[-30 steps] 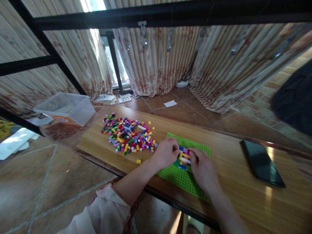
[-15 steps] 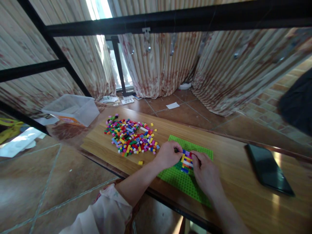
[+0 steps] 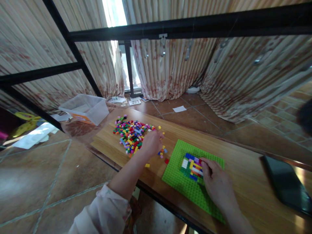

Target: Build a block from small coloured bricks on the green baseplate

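My left hand (image 3: pixel 152 143) is over the right side of a pile of loose, many-coloured toy bricks (image 3: pixel 131 136). Its fingers curl downward, closed, and whatever they pinch is hidden. On a green studded baseplate (image 3: pixel 180 188) sits a flat build of toy bricks (image 3: pixel 192 166) in blue, white, yellow, orange, red and green. My right hand (image 3: pixel 218 182) is closed at the build's right edge, thumb and forefinger gripping it beside a red brick. The palm hides part of the baseplate.
A loose red brick (image 3: pixel 166 161) lies left of the baseplate, and a yellow one (image 3: pixel 147 165) near the wooden table's front edge. A black phone (image 3: pixel 284 182) lies to the right. Beyond the pile stands a clear plastic bin (image 3: pixel 95 110). A black metal bar (image 3: pixel 207 27) crosses above.
My left hand has left the build and moved left to the brick pile, uncovering the build's left part with white bricks. My right hand stays at the build. The view has shifted slightly.
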The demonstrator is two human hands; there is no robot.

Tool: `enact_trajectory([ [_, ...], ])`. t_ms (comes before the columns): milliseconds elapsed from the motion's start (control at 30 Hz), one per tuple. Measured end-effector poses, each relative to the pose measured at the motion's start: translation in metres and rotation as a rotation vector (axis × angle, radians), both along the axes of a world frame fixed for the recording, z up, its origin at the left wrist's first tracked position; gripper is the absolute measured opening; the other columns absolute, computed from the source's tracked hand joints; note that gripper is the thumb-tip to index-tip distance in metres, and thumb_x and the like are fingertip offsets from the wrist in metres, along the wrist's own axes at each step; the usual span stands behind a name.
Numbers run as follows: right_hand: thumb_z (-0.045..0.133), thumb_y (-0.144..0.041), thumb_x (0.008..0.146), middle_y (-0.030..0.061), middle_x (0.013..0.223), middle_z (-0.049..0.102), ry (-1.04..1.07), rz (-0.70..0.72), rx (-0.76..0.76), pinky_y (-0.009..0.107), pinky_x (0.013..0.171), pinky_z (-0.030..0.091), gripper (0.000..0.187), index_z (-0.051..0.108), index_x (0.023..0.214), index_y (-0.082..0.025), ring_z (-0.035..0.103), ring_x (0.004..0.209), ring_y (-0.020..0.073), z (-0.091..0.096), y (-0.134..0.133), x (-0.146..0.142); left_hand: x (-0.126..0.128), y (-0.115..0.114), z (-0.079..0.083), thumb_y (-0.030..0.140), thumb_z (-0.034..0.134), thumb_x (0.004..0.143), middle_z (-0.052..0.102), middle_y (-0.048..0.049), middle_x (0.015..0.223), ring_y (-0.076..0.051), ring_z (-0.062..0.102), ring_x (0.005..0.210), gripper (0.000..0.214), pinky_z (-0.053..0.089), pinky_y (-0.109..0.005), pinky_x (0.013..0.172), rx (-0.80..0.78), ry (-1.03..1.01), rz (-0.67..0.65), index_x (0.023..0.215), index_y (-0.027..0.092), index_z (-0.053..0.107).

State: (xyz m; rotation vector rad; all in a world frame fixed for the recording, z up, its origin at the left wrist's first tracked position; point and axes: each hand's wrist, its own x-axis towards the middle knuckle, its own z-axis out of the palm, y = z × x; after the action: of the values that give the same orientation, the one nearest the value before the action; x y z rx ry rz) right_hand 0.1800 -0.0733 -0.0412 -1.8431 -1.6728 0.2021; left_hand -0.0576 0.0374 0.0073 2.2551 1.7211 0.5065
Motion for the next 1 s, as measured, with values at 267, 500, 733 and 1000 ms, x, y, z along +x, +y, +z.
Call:
enact_trajectory([
  [267,0.035,-0.044,0.094,0.0114,0.103,0.069,0.007,-0.011,-0.035,0.04,0.079,0.05,0.041,0.067,0.103,-0.019,0.064,0.089,0.0245,0.002,0.0,-0.001,-0.001,-0.006,0.01,0.018,0.058,0.082,0.07,-0.0147,0.089,-0.026,0.064,0.095,0.015,0.05,-0.035,0.084,-0.054,0.251,0.047,0.081,0.013,0.072],
  [500,0.036,-0.043,0.095,0.0108,0.102,0.069,0.002,-0.01,-0.012,0.04,0.079,0.05,0.039,0.067,0.102,-0.02,0.064,0.088,0.0241,0.002,0.0,-0.001,0.0,-0.007,0.008,0.015,0.055,0.082,0.069,-0.0165,0.09,-0.028,0.062,0.096,0.016,0.049,-0.037,0.085,-0.058,0.287,0.004,0.079,0.012,0.071],
  [733,0.038,-0.041,0.095,0.0111,0.101,0.069,0.024,0.0,-0.002,0.04,0.082,0.05,0.037,0.067,0.102,-0.019,0.063,0.089,0.024,0.004,0.0,-0.003,0.001,-0.007,0.001,0.012,0.053,0.082,0.067,-0.017,0.095,-0.029,0.06,0.099,0.017,0.048,-0.041,0.088,-0.021,0.248,-0.055,0.084,0.011,0.07],
  [1000,0.039,-0.038,0.096,0.0101,0.1,0.068,0.032,-0.009,0.006,0.039,0.081,0.05,0.035,0.067,0.102,-0.019,0.063,0.087,0.0226,0.004,0.0,-0.005,0.006,-0.005,0.006,0.013,0.052,0.084,0.064,-0.0062,0.089,-0.019,0.06,0.087,0.011,0.049,-0.034,0.084,-0.008,-0.157,-0.124,0.09,0.015,0.061],
])
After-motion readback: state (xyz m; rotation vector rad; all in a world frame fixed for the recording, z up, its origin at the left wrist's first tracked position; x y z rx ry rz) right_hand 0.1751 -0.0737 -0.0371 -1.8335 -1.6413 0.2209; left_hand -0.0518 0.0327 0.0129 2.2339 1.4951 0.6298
